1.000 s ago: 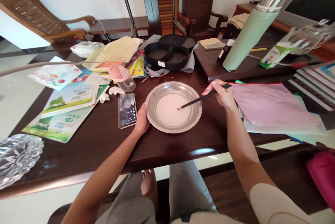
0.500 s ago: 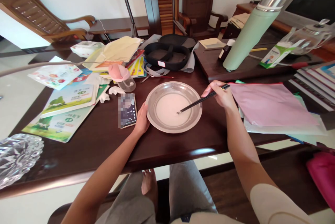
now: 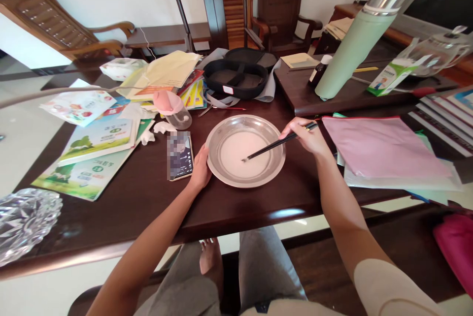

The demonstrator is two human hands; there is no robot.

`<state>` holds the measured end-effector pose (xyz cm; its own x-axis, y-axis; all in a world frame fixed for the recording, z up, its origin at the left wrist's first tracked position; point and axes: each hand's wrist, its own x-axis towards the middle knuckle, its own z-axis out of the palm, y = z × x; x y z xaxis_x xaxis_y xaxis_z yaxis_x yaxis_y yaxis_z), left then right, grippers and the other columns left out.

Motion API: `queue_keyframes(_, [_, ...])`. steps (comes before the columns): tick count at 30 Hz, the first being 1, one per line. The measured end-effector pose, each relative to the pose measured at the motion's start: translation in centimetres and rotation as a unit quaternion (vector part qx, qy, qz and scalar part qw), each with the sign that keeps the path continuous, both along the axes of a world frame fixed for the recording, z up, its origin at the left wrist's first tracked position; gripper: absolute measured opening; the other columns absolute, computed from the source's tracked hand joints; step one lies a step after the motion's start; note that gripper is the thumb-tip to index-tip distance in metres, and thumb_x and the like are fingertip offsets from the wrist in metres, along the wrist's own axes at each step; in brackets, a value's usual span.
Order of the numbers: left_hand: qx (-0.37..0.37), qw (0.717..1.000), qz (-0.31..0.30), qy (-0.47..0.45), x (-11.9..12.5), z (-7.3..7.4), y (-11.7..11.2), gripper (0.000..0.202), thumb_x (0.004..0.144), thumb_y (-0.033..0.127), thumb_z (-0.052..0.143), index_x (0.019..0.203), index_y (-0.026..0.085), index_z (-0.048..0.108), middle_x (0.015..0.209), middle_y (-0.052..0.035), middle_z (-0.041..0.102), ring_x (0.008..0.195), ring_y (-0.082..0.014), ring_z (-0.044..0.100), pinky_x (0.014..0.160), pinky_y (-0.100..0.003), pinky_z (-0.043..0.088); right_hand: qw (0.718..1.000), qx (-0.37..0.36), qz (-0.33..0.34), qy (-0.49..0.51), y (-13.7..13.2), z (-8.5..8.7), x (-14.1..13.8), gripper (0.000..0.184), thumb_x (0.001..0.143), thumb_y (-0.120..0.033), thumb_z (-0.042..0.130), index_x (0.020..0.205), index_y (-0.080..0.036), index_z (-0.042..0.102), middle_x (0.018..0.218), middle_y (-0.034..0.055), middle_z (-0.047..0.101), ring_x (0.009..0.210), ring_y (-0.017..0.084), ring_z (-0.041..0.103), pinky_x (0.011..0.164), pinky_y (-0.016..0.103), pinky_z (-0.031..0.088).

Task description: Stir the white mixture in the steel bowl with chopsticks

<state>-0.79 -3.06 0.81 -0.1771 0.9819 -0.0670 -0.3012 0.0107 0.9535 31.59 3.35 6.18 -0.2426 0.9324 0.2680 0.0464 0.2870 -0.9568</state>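
Note:
A round metal bowl (image 3: 271,171) with a wide rim stands on the dark wooden table, holding a smooth whitish liquid (image 3: 240,151). My left hand (image 3: 201,166) is closed against the bowl's left rim, its fingertips partly hidden. Black chopsticks (image 3: 273,144) with gold bands are pinched in my right hand (image 3: 305,136), over the bowl's right side. Their tips reach down to the liquid near the middle of the bowl. Beside my left hand lies a phone (image 3: 184,156) with its screen lit.
Left of the phone are a pink-lidded baby cup (image 3: 173,109), books (image 3: 99,141) and a glass dish (image 3: 27,222). Behind the bowl sits an open black case (image 3: 236,79). To the right are a pink folder (image 3: 384,146) and a tall green thermos (image 3: 356,50).
My right hand has moved slightly left, and the chopstick tips have shifted left across the liquid. My left hand and the bowl have stayed in place.

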Motion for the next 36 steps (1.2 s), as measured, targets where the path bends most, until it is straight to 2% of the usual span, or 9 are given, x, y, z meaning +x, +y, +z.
queue_keyframes(2, [-0.001, 1.0, -0.003, -0.004, 0.0, 0.0, 0.0, 0.046, 0.081, 0.054, 0.076, 0.111, 0.02, 0.074, 0.123, -0.0083, 0.077, 0.126, -0.0333, 0.067, 0.107, -0.042, 0.054, 0.998, 0.022, 0.029, -0.041, -0.1, 0.1, -0.4, 0.035, 0.091, -0.056, 0.069, 0.078, -0.026, 0.08, 0.079, 0.0027, 0.081, 0.08, 0.022, 0.077, 0.08, 0.035, 0.06])
queue_keyframes(4, [0.001, 1.0, -0.005, -0.006, 0.0, 0.0, 0.0, 0.046, 0.081, 0.054, 0.075, 0.112, 0.02, 0.074, 0.124, -0.0085, 0.077, 0.126, -0.0328, 0.066, 0.109, -0.042, 0.053, 0.997, 0.045, 0.014, -0.068, -0.1, 0.4, -0.5, 0.035, 0.091, -0.057, 0.068, 0.078, -0.027, 0.081, 0.084, 0.0029, 0.082, 0.085, 0.023, 0.077, 0.084, 0.036, 0.059])
queue_keyframes(9, [-0.003, 1.0, -0.002, -0.009, 0.0, 0.0, 0.1, 0.047, 0.08, 0.054, 0.076, 0.114, 0.021, 0.074, 0.126, -0.0069, 0.077, 0.127, -0.0318, 0.066, 0.111, -0.042, 0.051, 0.997, 0.016, -0.072, 0.018, 0.2, 0.3, 0.4, 0.036, 0.089, -0.059, 0.07, 0.076, -0.026, 0.076, 0.07, 0.0011, 0.078, 0.072, 0.023, 0.076, 0.082, 0.039, 0.061])
queue_keyframes(11, [-0.001, 1.0, -0.002, -0.007, 0.0, 0.0, 0.0, 0.048, 0.081, 0.055, 0.076, 0.115, 0.021, 0.073, 0.126, -0.007, 0.077, 0.126, -0.0317, 0.067, 0.11, -0.042, 0.051, 0.998, -0.003, -0.052, 0.032, 0.2, 0.1, 0.4, 0.036, 0.09, -0.058, 0.07, 0.074, -0.027, 0.076, 0.066, 0.0005, 0.076, 0.068, 0.022, 0.075, 0.079, 0.038, 0.061])
queue_keyframes(15, [0.0, 1.0, -0.005, -0.006, -0.1, -0.2, 0.0, 0.048, 0.081, 0.056, 0.075, 0.113, 0.021, 0.073, 0.125, -0.0077, 0.077, 0.124, -0.0322, 0.068, 0.108, -0.042, 0.053, 0.999, 0.018, 0.017, -0.035, -0.2, 0.3, -0.4, 0.036, 0.09, -0.058, 0.069, 0.076, -0.027, 0.08, 0.077, 0.0025, 0.08, 0.08, 0.023, 0.077, 0.082, 0.037, 0.06])
queue_keyframes(18, [0.0, 1.0, -0.005, 0.0, -0.2, -0.3, 0.0, 0.048, 0.082, 0.055, 0.075, 0.115, 0.021, 0.073, 0.126, -0.0084, 0.076, 0.125, -0.0324, 0.067, 0.108, -0.042, 0.053, 0.997, 0.045, -0.012, -0.064, -0.3, 0.8, -0.5, 0.038, 0.089, -0.061, 0.069, 0.076, -0.027, 0.081, 0.081, 0.0033, 0.081, 0.084, 0.024, 0.077, 0.083, 0.037, 0.061])
queue_keyframes(22, [-0.003, 1.0, -0.005, 0.003, -0.1, -0.2, 0.0, 0.05, 0.083, 0.055, 0.074, 0.118, 0.02, 0.072, 0.124, -0.0092, 0.077, 0.126, -0.0324, 0.067, 0.107, -0.044, 0.054, 0.998, 0.012, -0.063, 0.009, -0.2, 0.8, 0.2, 0.04, 0.088, -0.061, 0.07, 0.073, -0.024, 0.076, 0.07, 0.0025, 0.078, 0.063, 0.02, 0.072, 0.069, 0.035, 0.061])
queue_keyframes(29, [-0.001, 1.0, -0.004, -0.007, 0.0, 0.1, 0.0, 0.047, 0.082, 0.055, 0.075, 0.115, 0.021, 0.074, 0.124, -0.0072, 0.077, 0.126, -0.0328, 0.066, 0.107, -0.042, 0.054, 0.999, 0.017, 0.018, -0.034, -0.6, 1.0, -0.9, 0.039, 0.087, -0.062, 0.071, 0.075, -0.025, 0.079, 0.077, 0.0032, 0.081, 0.066, 0.021, 0.074, 0.067, 0.034, 0.062])
queue_keyframes(36, [-0.004, 1.0, 0.001, -0.012, 0.0, 0.0, 0.0, 0.048, 0.08, 0.055, 0.076, 0.114, 0.021, 0.074, 0.124, -0.0072, 0.077, 0.125, -0.0325, 0.067, 0.107, -0.042, 0.054, 0.997, 0.006, -0.069, 0.036, -0.2, 0.7, 0.4, 0.039, 0.089, -0.061, 0.069, 0.075, -0.025, 0.075, 0.065, 0.0013, 0.077, 0.057, 0.02, 0.071, 0.063, 0.034, 0.06])
